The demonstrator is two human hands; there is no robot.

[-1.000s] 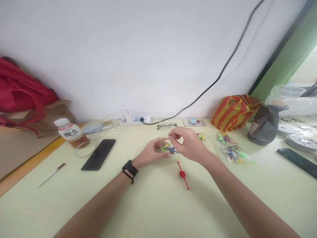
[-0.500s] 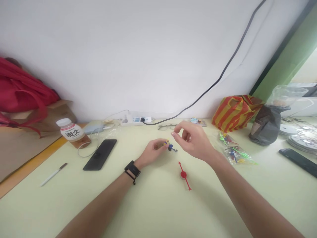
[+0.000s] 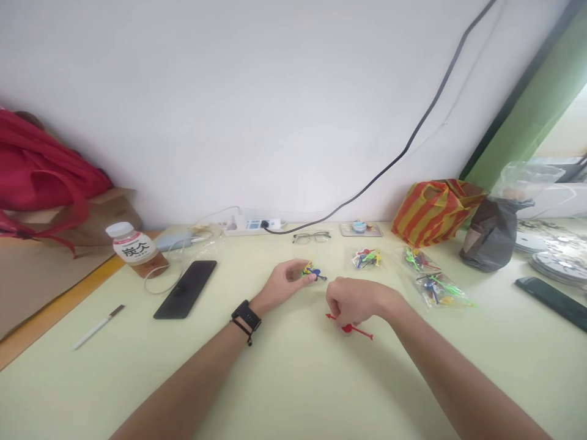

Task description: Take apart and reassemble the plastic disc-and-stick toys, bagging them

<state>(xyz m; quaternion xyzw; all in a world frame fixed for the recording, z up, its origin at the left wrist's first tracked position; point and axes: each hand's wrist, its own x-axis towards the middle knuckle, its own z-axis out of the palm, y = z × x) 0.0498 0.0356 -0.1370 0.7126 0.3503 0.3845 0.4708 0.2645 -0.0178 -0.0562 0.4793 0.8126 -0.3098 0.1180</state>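
Observation:
My left hand is closed on a small bunch of plastic arrow spinners in blue, yellow and green. Its thumb presses them from the near side, and a blue pointer sticks out to the right. Bent down over the table, my right hand has its fingers curled at a red arrow spinner. The spinner's round centre and both pointed ends show below the hand; the fingertips are mostly hidden behind the knuckles. A black watch is on my left wrist.
Clear packets of coloured spinners lie right of centre, with glasses behind. A phone, a drink bottle and a pen are on the left. A striped bag and a dark bag stand at right.
My right hand has come down from above onto the red arrow spinner, which has turned to lie closer to sideways. My left hand stays nearly in place with its bunch.

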